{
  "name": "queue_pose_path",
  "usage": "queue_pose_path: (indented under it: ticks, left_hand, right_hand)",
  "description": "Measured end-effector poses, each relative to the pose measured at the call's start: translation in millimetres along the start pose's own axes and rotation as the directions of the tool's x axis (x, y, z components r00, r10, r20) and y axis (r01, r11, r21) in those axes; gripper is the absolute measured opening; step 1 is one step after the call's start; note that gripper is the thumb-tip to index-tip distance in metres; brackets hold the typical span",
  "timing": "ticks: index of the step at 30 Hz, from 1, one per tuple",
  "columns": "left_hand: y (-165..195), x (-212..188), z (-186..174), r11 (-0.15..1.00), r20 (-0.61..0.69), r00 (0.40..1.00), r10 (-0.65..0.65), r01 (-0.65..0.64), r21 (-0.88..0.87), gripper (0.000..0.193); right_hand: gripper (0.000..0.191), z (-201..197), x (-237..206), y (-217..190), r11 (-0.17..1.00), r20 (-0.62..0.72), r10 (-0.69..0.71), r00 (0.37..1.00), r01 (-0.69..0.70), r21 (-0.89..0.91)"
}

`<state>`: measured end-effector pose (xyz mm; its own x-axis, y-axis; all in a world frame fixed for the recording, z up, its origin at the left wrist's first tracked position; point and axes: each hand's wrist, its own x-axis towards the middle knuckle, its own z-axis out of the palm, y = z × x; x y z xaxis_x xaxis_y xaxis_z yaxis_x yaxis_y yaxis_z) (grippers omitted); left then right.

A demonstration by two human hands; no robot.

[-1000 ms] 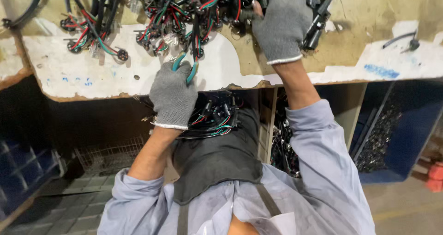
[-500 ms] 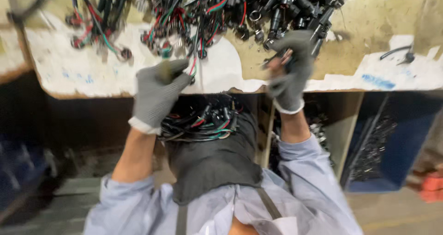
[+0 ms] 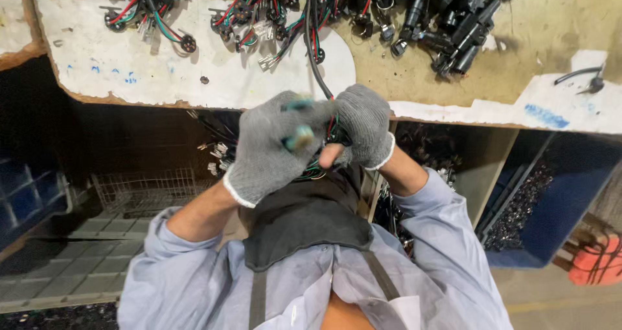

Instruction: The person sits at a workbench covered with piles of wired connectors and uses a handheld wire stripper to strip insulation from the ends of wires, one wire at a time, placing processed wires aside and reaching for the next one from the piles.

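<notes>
We looked down on two gloved hands brought close together just below the bench edge. The left hand, in a grey knit glove, was curled shut around a small green-tipped part; the part was blurred, so we could not tell its kind. The right hand, gloved the same, was also closed, its fingers wrapped over a bundle of wires in red, green and black that hung between the two hands and over a dark apron. A single black cable ran from the bench top down into the gap between the hands. We could not tell which hand held its end.

On the bench, more wire sets with red, green and black leads lay in loose heaps well above the hands. To their right sat a cluster of black connectors. White patches covered part of the worn bench surface.

Below the bench we noted a wire basket on the left, near the left forearm. A blue bin of small dark parts stood on the right, well apart from the hands. An orange object lay at the far right edge, partly cut off. The sleeves were light blue.
</notes>
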<state>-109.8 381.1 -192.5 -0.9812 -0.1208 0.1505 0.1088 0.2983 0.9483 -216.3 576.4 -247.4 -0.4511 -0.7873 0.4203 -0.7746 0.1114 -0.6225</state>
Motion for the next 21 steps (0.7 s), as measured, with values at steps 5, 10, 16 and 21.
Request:
queue_pose_path:
  ticks: [5, 10, 16, 21]
  left_hand:
    - [9.3, -21.0, -41.0, 0.988, -0.123, 0.992, -0.007, -0.012, -0.153, 0.015]
    - [-9.3, -37.7, -5.6, 0.865, 0.147, 0.942, 0.301, -0.205, -0.458, 0.025]
    - [-41.4, -80.6, 21.9, 0.765, 0.249, 0.794, 0.555, -0.369, -0.528, 0.018]
    - [-37.2, -80.1, 30.6, 0.748, 0.255, 0.77, 0.584, -0.39, -0.537, 0.014]
  right_hand:
    - [0.049, 10.9, -3.1, -7.4, 0.999, 0.074, 0.027, 0.997, -0.029, 0.025]
    - [0.045, 27.2, -1.5, -24.1, 0.983, 0.344, -0.087, 0.935, 0.137, -0.124]
    - [0.039, 13.5, -1.9, -28.9, 0.975, 0.386, -0.16, 0.909, 0.205, -0.079]
    - [0.035, 10.3, -0.3, -31.1, 0.963, 0.394, -0.204, 0.896, 0.256, -0.084]
